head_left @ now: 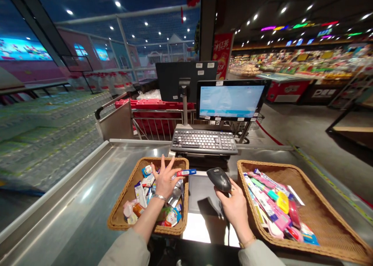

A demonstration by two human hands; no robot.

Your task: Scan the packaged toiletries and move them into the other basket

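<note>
My left hand point(165, 182) is over the left wicker basket point(118, 211), three fingers spread. Its thumb and forefinger pinch the end of a small red-and-blue stick pack point(186, 172), which juts right past the basket's rim. Below the hand, packaged sweets and small wrapped goods point(141, 194) fill that basket; my forearm hides part of them. In my right hand point(236, 206) is a black handheld barcode scanner point(219, 179), its head pointing up and left toward the pack. A cable hangs beneath it.
A right wicker basket point(329, 219) holds several colourful packets point(276, 206). Behind the counter point(96, 188) stand a keyboard point(205, 141), a lit monitor point(230, 101) and a second screen point(171, 81) seen from behind. A metal cart point(116, 122) is beyond; stacked bottles point(52, 141) stand at left.
</note>
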